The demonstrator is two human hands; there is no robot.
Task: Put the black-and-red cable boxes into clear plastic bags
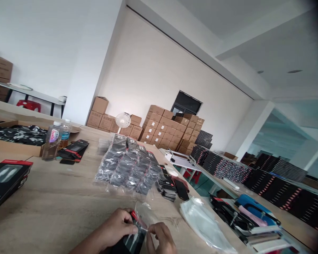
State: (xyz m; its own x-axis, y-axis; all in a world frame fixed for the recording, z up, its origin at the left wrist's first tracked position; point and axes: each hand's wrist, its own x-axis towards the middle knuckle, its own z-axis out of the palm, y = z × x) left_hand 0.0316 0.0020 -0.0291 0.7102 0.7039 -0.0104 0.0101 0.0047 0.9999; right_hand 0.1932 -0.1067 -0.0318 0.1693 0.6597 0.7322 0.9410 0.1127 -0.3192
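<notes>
Box [134, 243], black with a red end, is between the two hands of the person. Seen from this box, the left hand [120, 225] is at ten o'clock and grips it, with the thumb on the front. The right hand [161, 239] is at three o'clock, and its fingertips pinch a clear bag [145, 212] at one o'clock. At twelve o'clock, farther, lies a pile of wrapped packages [131, 165].

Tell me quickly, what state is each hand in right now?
Left hand: closed, holding the black package.
Right hand: closed, apparently pinching the edge of the clear bag.
</notes>
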